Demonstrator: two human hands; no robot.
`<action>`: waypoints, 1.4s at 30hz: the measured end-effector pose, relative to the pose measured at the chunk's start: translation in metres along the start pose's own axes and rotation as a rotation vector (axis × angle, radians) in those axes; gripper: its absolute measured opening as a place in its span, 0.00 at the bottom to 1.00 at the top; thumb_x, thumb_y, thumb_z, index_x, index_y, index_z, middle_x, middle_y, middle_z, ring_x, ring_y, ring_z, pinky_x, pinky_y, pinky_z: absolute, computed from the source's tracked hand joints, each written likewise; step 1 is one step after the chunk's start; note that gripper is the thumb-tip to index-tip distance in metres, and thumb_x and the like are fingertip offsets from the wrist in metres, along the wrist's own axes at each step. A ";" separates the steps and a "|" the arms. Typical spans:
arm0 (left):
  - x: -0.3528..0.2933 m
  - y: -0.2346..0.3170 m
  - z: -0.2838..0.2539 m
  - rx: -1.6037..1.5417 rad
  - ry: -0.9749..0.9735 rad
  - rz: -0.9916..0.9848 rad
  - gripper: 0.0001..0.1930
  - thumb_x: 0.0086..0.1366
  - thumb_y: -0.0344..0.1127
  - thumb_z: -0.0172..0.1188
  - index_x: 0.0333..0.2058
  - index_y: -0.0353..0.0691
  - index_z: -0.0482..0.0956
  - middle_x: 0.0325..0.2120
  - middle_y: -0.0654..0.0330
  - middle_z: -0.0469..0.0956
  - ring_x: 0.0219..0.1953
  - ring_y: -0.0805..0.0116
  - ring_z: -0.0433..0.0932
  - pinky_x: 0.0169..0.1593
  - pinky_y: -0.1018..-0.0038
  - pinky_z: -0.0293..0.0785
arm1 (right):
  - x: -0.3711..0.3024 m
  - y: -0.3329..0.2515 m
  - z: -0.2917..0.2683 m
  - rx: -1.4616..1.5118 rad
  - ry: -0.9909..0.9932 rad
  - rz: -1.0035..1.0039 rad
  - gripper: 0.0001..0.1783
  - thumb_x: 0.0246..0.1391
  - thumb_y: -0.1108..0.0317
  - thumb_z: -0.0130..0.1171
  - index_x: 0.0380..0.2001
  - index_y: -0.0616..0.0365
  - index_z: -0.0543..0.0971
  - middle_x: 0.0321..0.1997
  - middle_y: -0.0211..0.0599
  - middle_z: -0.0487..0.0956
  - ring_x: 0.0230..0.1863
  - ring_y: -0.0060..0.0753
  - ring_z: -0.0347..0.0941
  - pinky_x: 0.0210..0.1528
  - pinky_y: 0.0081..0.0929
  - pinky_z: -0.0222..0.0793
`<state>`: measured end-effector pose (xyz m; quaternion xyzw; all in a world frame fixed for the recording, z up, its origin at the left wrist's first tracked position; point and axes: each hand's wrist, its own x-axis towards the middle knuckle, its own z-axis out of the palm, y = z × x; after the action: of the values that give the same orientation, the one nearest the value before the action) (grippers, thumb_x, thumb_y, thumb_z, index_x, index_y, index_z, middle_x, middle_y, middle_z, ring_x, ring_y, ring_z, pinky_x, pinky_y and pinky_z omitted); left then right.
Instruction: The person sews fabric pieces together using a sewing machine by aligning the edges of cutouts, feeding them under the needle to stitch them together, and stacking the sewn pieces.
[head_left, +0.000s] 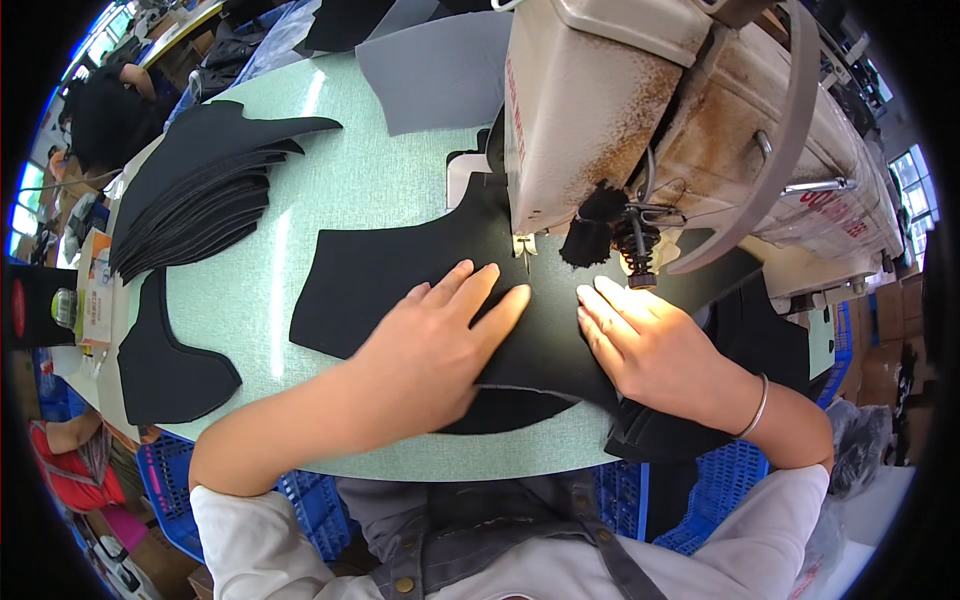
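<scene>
A black, shaped fabric panel (385, 270) lies flat on the pale green sewing table (330, 420), with part of it under the presser foot (524, 243) of a sewing machine (600, 110). My left hand (425, 345) rests on the panel just left of the foot, its fingers stretched out. To the right of the needle, my right hand (655, 350) lies on the black material with its fingers extended and flat. Another black piece (505, 412) shows beneath the panel's near edge. More black pieces (770, 335) are layered under and beyond my right wrist.
A fanned stack of black cut pieces (210, 180) sits at the far left, above a separate black piece (170, 375). Grey material (440, 75) lies at the back. A small box (97, 300) stands on the left edge. Blue crates (715, 490) are below the table.
</scene>
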<state>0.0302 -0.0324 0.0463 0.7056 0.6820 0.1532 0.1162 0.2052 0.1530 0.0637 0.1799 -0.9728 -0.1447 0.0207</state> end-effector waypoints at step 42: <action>0.012 -0.043 0.012 -0.017 0.076 0.102 0.28 0.49 0.18 0.60 0.52 0.37 0.74 0.54 0.54 0.71 0.63 0.51 0.67 0.61 0.53 0.67 | 0.012 0.027 0.066 0.284 0.375 0.164 0.08 0.47 0.68 0.61 0.32 0.57 0.77 0.25 0.35 0.74 0.23 0.38 0.73 0.26 0.33 0.68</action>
<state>-0.0048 -0.0185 0.0200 0.7320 0.6479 0.1913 0.0884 0.1788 0.1907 0.0086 0.1250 -0.9739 0.0317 0.1869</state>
